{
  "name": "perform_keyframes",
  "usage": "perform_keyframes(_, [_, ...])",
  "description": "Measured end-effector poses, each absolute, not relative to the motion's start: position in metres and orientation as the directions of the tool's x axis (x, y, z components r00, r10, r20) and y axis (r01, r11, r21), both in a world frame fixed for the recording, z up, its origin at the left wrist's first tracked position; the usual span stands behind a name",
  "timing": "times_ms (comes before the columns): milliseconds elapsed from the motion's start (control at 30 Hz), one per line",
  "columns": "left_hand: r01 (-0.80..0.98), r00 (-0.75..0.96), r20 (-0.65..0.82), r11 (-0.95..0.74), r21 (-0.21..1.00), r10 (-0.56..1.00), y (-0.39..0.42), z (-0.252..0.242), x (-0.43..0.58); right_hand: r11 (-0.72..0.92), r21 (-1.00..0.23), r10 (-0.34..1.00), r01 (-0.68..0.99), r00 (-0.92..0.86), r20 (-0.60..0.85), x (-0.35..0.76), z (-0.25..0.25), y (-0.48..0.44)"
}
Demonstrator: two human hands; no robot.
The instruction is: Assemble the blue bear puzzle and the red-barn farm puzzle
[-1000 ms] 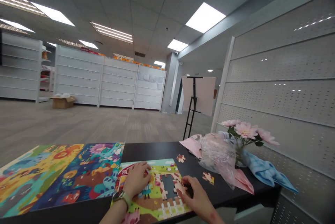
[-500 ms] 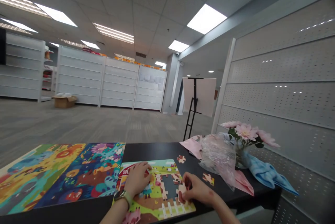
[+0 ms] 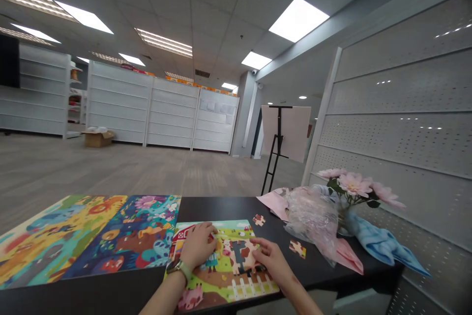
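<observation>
A farm-scene jigsaw puzzle (image 3: pixel 217 289) lies on the black table, with a dark gap (image 3: pixel 241 255) inside its cow picture. My left hand (image 3: pixel 199 245), wearing a watch (image 3: pixel 179 268) at the wrist, rests flat on the puzzle's upper left, fingers open. At the gap's right edge, a brown-and-cream puzzle piece (image 3: pixel 250 259) lies in the picture. My right hand (image 3: pixel 272 262) is over the puzzle's right side, fingers extended and apart, fingertips against the pieces there. Two loose puzzle pieces, one upper (image 3: pixel 259 219) and one lower (image 3: pixel 297 249), lie right of the puzzle.
Two colourful pictures, a yellow one (image 3: pixel 47 241) and a dark blue one (image 3: pixel 121 243), cover the table's left. Crumpled clear plastic (image 3: pixel 311 216), pink cloth (image 3: pixel 348 254), blue cloth (image 3: pixel 383 241) and pink flowers (image 3: pixel 354 185) stand at right. An easel (image 3: pixel 279 133) is behind.
My right hand has loosened from its pinch on a puzzle piece; that piece now sits farther up in the gap, which looks smaller. My left hand stays on the puzzle. The camera view has shifted slightly.
</observation>
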State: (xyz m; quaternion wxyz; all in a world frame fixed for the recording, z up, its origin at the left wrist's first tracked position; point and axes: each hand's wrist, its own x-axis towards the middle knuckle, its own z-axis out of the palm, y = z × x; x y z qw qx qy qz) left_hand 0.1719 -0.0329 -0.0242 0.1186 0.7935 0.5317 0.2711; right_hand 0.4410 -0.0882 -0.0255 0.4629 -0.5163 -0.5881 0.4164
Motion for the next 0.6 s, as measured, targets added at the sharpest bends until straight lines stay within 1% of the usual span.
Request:
perform_keyframes(133, [0.781,0.290,0.302,-0.407,0.474,0.908,-0.033,-0.023,0.172,0.171,-0.918,0.985,0.359,-0.039,0.168,0.433,-0.025,-0.094])
perform_keyframes(233, [0.782,0.290,0.298,-0.405,0.474,0.910,-0.034,-0.022,0.171,0.206,-0.836,0.976,0.508,-0.049,0.211,0.429,-0.024,-0.097])
perform_keyframes(333, [0.784,0.289,0.294,-0.401,0.473,0.911,-0.034,-0.022,0.171,0.213,-0.754,0.971,0.621,-0.051,0.233,0.430,-0.023,-0.099])
perform_keyframes(467, [0.788,0.287,0.290,-0.397,0.471,0.913,-0.035,-0.021,0.172,0.214,-0.682,0.961,0.699,-0.026,0.275,0.437,-0.026,-0.098])
perform_keyframes(600, [0.790,0.284,0.288,-0.393,0.470,0.915,-0.035,-0.020,0.172,0.198,-0.650,0.965,0.734,-0.029,0.262,0.439,-0.028,-0.097])
